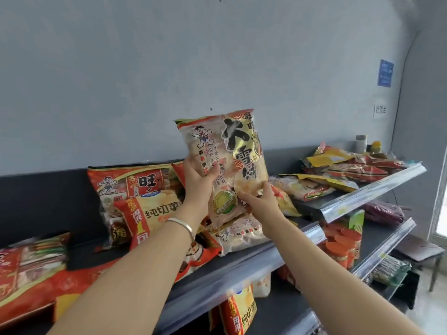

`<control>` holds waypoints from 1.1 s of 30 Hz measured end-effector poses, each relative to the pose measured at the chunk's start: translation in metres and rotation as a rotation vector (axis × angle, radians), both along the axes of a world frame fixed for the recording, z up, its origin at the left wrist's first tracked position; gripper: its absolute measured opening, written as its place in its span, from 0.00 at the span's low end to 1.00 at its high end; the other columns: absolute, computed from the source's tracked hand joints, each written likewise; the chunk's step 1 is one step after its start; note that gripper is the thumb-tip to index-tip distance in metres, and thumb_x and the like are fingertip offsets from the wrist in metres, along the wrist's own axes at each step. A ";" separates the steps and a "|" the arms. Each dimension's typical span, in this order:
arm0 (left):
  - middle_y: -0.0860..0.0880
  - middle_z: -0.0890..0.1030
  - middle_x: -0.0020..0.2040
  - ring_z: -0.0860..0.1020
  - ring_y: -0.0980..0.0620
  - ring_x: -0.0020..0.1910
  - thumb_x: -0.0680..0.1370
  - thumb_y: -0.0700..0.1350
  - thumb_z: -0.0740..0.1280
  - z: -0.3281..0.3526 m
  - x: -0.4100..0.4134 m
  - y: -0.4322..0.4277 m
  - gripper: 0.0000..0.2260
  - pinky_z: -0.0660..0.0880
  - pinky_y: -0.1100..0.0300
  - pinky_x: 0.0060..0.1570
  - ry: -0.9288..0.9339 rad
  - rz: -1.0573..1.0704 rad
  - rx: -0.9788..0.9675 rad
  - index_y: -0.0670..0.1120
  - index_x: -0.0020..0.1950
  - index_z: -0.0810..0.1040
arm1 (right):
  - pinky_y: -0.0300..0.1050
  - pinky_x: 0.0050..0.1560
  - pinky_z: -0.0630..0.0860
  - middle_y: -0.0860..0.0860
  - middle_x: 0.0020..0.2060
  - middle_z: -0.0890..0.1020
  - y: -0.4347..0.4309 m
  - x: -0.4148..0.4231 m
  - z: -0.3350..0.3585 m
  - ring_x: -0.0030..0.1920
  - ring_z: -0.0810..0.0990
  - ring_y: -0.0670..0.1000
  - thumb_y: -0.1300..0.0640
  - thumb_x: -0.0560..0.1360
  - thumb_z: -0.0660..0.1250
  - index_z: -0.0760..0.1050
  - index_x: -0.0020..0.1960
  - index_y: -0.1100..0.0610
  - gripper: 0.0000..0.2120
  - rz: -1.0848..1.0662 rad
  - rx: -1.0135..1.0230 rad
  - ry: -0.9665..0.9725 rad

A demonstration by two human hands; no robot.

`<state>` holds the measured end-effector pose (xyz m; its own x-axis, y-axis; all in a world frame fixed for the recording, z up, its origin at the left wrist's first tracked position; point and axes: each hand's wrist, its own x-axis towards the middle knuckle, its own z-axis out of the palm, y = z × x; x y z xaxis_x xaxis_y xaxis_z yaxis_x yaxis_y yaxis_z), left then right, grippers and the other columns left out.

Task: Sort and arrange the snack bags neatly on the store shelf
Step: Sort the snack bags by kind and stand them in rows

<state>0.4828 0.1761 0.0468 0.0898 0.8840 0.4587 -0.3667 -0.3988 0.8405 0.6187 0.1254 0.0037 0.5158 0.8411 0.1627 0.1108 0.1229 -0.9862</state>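
A dark top shelf (254, 259) crosses the frame, rising rightward. Red snack bags (29, 269) lie at lower left, a red-and-yellow heap (145, 209) stands centre, and flat yellow and red bags (338, 165) are piled at right.

Two hands: left hand (198, 177), right hand (260, 199); one rice cracker bag (225, 153) held up, one bracelet (184, 226), three shelves (242, 267), one blue wall sign (385, 73).
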 end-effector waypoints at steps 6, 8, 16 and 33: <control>0.50 0.60 0.75 0.61 0.49 0.73 0.78 0.38 0.64 -0.011 0.042 0.031 0.33 0.64 0.46 0.69 0.269 0.010 0.092 0.56 0.76 0.51 | 0.59 0.71 0.64 0.55 0.77 0.49 0.020 0.022 0.008 0.74 0.58 0.60 0.46 0.71 0.72 0.48 0.78 0.44 0.44 0.081 -0.094 -0.407; 0.46 0.57 0.75 0.63 0.46 0.72 0.80 0.39 0.61 -0.019 0.055 0.043 0.35 0.67 0.54 0.64 0.511 0.217 0.142 0.58 0.77 0.42 | 0.57 0.72 0.61 0.56 0.78 0.47 0.027 0.026 0.004 0.75 0.55 0.60 0.48 0.73 0.70 0.47 0.78 0.45 0.43 0.104 -0.120 -0.650; 0.41 0.50 0.75 0.56 0.43 0.73 0.77 0.44 0.66 -0.048 0.061 0.075 0.44 0.60 0.48 0.71 1.107 0.409 0.276 0.53 0.75 0.32 | 0.60 0.73 0.59 0.62 0.77 0.42 0.067 0.036 -0.025 0.75 0.52 0.68 0.56 0.79 0.62 0.54 0.75 0.51 0.28 0.071 -0.229 -0.947; 0.53 0.80 0.50 0.77 0.52 0.49 0.79 0.52 0.61 -0.006 -0.057 0.022 0.11 0.74 0.57 0.47 1.351 0.791 0.608 0.50 0.54 0.80 | 0.50 0.47 0.74 0.55 0.58 0.79 0.054 -0.033 0.008 0.56 0.76 0.59 0.54 0.80 0.60 0.77 0.61 0.57 0.13 -0.146 0.309 -1.188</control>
